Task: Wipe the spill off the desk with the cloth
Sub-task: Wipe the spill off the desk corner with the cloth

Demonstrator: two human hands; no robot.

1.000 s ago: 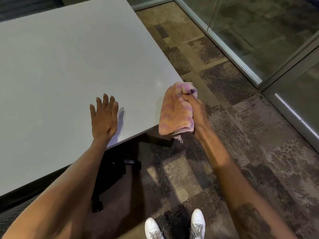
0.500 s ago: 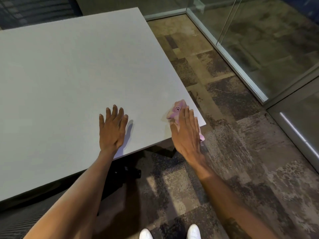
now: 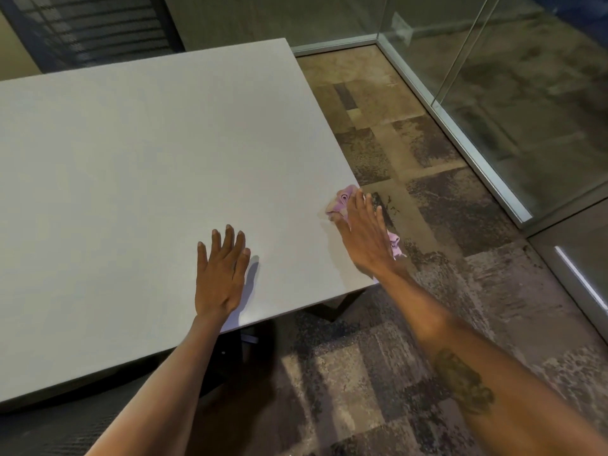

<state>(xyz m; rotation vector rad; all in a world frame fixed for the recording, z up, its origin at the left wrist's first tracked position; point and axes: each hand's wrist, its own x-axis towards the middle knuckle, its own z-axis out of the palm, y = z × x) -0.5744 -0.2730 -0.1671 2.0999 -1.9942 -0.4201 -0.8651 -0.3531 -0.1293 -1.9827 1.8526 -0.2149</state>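
A pink and orange cloth (image 3: 342, 200) lies on the white desk (image 3: 148, 166) at its near right corner, mostly hidden under my right hand (image 3: 365, 235). That hand lies flat on the cloth, palm down, pressing it against the desk; a bit of cloth sticks out past the desk's right edge. My left hand (image 3: 222, 274) rests flat on the desk near its front edge, fingers spread, holding nothing. No spill shows on the desk surface.
Patterned carpet (image 3: 427, 324) covers the floor to the right and in front of the desk. A glass partition with a metal base rail (image 3: 460, 133) runs along the right. A dark chair base (image 3: 250, 340) sits under the desk's front edge.
My right hand brought the cloth down from the air beside the desk onto its near right corner and flattened onto it. The left hand stayed put on the desk.
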